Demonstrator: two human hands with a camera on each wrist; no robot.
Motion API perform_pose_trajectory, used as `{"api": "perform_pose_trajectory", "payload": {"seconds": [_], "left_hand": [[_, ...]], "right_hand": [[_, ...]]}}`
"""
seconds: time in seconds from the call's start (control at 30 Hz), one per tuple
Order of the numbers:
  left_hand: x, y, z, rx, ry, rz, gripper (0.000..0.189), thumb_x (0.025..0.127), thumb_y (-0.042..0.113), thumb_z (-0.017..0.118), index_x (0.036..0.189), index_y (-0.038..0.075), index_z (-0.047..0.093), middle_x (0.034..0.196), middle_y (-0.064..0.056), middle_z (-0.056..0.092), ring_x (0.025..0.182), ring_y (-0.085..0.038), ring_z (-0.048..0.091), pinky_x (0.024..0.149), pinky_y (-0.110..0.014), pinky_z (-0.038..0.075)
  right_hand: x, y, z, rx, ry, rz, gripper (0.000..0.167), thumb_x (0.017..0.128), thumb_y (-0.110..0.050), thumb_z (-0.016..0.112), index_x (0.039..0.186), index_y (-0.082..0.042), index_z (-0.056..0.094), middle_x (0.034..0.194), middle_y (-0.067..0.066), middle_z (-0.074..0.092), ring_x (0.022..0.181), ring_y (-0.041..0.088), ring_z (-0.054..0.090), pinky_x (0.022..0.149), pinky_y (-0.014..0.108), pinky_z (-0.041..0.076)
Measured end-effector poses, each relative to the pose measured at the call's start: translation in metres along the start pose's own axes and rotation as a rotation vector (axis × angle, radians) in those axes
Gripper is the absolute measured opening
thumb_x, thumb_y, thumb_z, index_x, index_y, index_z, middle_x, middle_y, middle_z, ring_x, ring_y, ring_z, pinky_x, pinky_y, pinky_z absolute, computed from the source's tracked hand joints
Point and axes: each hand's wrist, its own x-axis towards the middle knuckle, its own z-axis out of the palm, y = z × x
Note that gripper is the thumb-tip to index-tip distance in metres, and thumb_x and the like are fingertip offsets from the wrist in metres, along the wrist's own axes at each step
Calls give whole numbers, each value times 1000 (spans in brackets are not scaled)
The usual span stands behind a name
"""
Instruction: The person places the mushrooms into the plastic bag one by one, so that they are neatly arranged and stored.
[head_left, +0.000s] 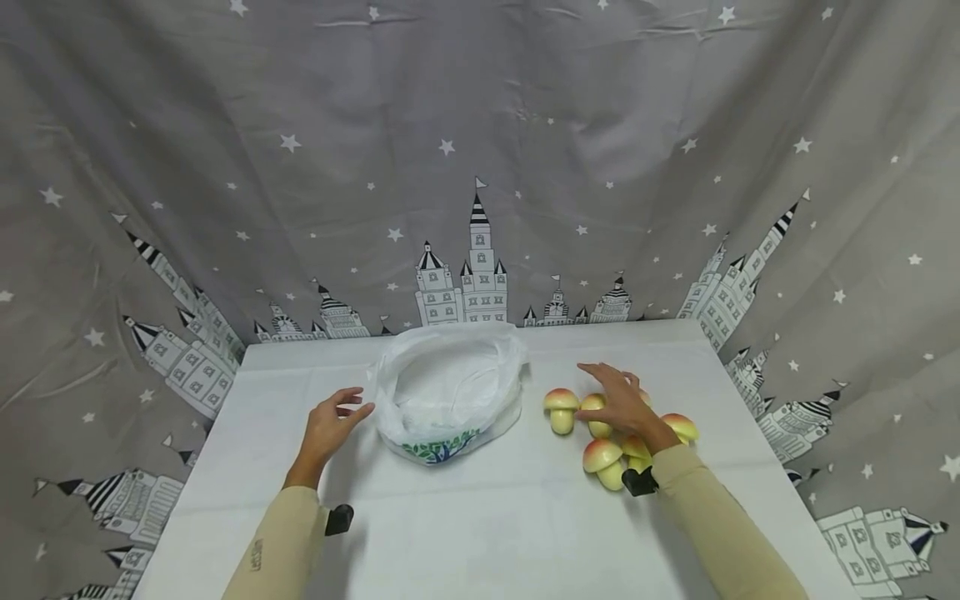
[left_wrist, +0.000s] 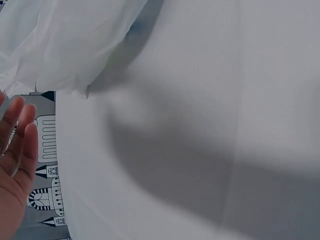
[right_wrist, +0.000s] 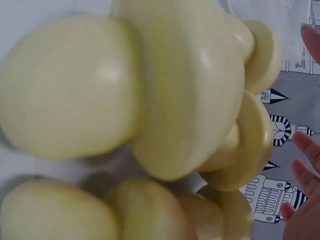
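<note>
A white plastic bag (head_left: 495, 421) with a green and blue tree print stands on the table, its mouth spread wide. Beside its left rim is my left hand (head_left: 332, 429), fingers loosely bent and holding nothing; the left wrist view shows its fingers (left_wrist: 30, 145) just below the bag's edge. Over a group of several toy mushrooms (head_left: 561, 410), yellow with reddish caps, hovers my right hand (head_left: 622, 407), its fingers spread and nothing gripped. The hand and sleeve partly hide some mushrooms. Close up in the right wrist view, a large mushroom (right_wrist: 185, 90) fills much of the picture.
The white table (head_left: 480, 533) runs back to a grey curtain (head_left: 480, 108) printed with castles and stars. The curtain also hangs along both sides. The mushrooms lie close together to the right of the bag.
</note>
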Motion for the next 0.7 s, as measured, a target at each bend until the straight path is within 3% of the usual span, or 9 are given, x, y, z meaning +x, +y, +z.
{"api": "perform_pose_trajectory", "payload": {"seconds": [0.27,0.47,0.7], "left_hand": [[2,7,3,13,-1,-2,51,93,30,64,132,-1,53,121,-27,58,109,-41,57,89,-50,50],[5,8,7,25,14,-14,46,94,24,62,129,-4,55,119,-28,60,106,-41,59,87,-50,51],[6,8,11,4,54,-45,40,93,18,62,125,-6,58,114,-26,62,98,-37,62,77,-41,53]], "right_hand": [[10,-6,8,45,31,-13,82,74,-38,81,141,-9,46,145,19,43,139,42,26,103,61,20],[15,-7,11,89,26,-37,78,73,-32,82,138,-5,49,141,21,47,132,42,37,98,60,24],[15,-9,13,136,-16,-26,76,74,-28,83,137,-3,49,140,21,48,130,42,40,105,62,23]]}}
